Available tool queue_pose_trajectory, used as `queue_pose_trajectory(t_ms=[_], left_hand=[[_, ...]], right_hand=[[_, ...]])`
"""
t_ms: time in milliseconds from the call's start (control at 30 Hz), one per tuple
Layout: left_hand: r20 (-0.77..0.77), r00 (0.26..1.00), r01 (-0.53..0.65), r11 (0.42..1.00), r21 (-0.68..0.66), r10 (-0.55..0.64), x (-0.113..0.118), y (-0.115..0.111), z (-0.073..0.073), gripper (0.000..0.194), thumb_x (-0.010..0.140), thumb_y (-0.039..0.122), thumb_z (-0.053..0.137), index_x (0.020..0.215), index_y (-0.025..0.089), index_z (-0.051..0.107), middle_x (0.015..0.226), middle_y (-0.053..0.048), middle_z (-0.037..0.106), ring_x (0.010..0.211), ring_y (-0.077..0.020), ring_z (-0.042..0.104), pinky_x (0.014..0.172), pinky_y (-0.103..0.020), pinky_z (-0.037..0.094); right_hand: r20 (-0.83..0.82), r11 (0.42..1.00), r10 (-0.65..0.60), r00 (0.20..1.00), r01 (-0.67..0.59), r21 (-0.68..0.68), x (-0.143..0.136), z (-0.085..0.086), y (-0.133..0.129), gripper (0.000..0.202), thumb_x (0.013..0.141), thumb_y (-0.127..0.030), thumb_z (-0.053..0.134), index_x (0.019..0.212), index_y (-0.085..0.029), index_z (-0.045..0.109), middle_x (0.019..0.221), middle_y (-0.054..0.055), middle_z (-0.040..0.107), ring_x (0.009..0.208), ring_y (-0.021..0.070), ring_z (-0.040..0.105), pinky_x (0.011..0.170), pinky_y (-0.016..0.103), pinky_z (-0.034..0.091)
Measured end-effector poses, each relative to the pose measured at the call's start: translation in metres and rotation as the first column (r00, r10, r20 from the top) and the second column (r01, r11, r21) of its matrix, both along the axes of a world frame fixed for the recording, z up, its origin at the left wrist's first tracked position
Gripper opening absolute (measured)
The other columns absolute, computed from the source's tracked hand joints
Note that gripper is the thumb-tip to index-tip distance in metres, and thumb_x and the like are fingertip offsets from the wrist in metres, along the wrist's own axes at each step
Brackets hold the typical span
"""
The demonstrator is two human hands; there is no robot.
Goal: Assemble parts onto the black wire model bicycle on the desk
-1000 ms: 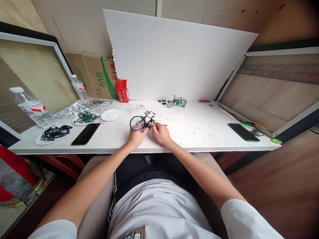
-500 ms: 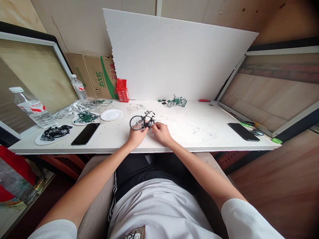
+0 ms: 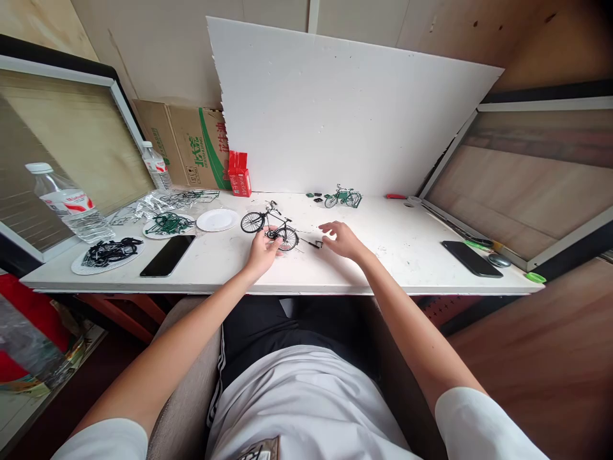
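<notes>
My left hand [image 3: 263, 252] is closed on a small black model bicycle [image 3: 274, 228] just above the table. Its two spoked wheels and handlebar show, while my fingers hide part of the lower frame. To the right, my right hand [image 3: 339, 240] is held over the table with its fingers apart. A small black part [image 3: 313, 243] with a thin stem is just left of my right thumb. Whether the thumb touches it I cannot tell.
A green model bicycle [image 3: 343, 197] stands at the back. Paper plates with black parts [image 3: 110, 252] and green parts [image 3: 168, 223] lie left, by a bare plate [image 3: 218, 220] and phone [image 3: 167, 256]. Bottles [image 3: 71, 204] stand far left; another phone [image 3: 472, 259] lies right.
My right hand has left the bicycle and moved right, its fingers spreading. The bicycle has turned in my left hand, so both wheels show. The small black part is now visible.
</notes>
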State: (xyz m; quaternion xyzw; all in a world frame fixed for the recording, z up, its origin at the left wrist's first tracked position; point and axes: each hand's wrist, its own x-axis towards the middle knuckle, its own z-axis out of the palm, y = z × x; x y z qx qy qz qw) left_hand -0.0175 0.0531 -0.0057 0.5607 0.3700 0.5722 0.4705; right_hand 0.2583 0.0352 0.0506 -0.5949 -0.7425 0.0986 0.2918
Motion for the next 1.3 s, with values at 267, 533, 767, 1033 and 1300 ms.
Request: queue_pose_trajectory(t_ms=[267, 533, 767, 1033, 1300], left_hand=[[0.049, 0.999, 0.013, 0.997, -0.082, -0.009, -0.001, -0.002, 0.004, 0.054, 0.085, 0.036, 0.087, 0.126, 0.017, 0.057, 0.095, -0.005, 0.071, 0.074, -0.0161, 0.074, 0.063, -0.026, 0.064], [0.08, 0.997, 0.026, 0.991, -0.128, -0.016, 0.0, -0.002, 0.006, 0.058, 0.081, 0.035, 0.091, 0.124, 0.017, 0.056, 0.092, -0.004, 0.073, 0.079, -0.0197, 0.079, 0.065, -0.027, 0.065], [0.124, 0.989, 0.101, 0.981, -0.167, -0.081, -0.002, -0.01, 0.014, 0.062, 0.078, 0.031, 0.093, 0.124, 0.017, 0.054, 0.086, -0.005, 0.077, 0.08, -0.0238, 0.081, 0.076, -0.035, 0.068], [0.237, 0.97, 0.101, 0.974, -0.204, -0.051, -0.006, -0.005, 0.013, 0.061, 0.079, 0.036, 0.095, 0.121, 0.018, 0.055, 0.095, -0.007, 0.08, 0.09, -0.0239, 0.082, 0.09, -0.041, 0.066], [0.276, 0.961, 0.097, 0.967, -0.236, -0.029, -0.005, -0.005, 0.015, 0.058, 0.08, 0.037, 0.095, 0.119, 0.017, 0.057, 0.099, -0.009, 0.081, 0.094, -0.0215, 0.081, 0.091, -0.036, 0.065]], right_hand=[[0.154, 0.975, 0.193, 0.969, -0.172, -0.137, 0.016, -0.008, -0.003, 0.047, 0.098, -0.017, 0.068, 0.142, -0.031, 0.074, 0.136, 0.01, 0.075, 0.125, 0.0291, 0.068, 0.105, 0.042, 0.057], [0.18, 0.976, 0.211, 0.961, -0.216, 0.006, 0.005, -0.024, 0.004, 0.033, 0.099, -0.01, 0.064, 0.12, -0.025, 0.084, 0.122, 0.011, 0.077, 0.114, 0.0261, 0.071, 0.102, 0.036, 0.056], [0.242, 0.993, 0.062, 0.968, -0.085, 0.086, 0.004, -0.029, 0.004, 0.029, 0.109, -0.02, 0.055, 0.11, -0.019, 0.084, 0.112, 0.013, 0.076, 0.097, 0.022, 0.072, 0.09, 0.03, 0.054], [0.004, 0.98, 0.015, 1.0, -0.016, 0.2, -0.024, -0.019, -0.008, 0.023, 0.107, -0.032, 0.064, 0.113, -0.024, 0.085, 0.112, 0.008, 0.085, 0.097, 0.0262, 0.079, 0.085, 0.032, 0.056], [-0.051, 0.943, 0.16, 0.986, -0.138, 0.303, -0.066, -0.031, -0.027, 0.026, 0.105, -0.041, 0.066, 0.095, -0.024, 0.084, 0.094, 0.006, 0.084, 0.078, 0.0191, 0.074, 0.077, 0.029, 0.055]])
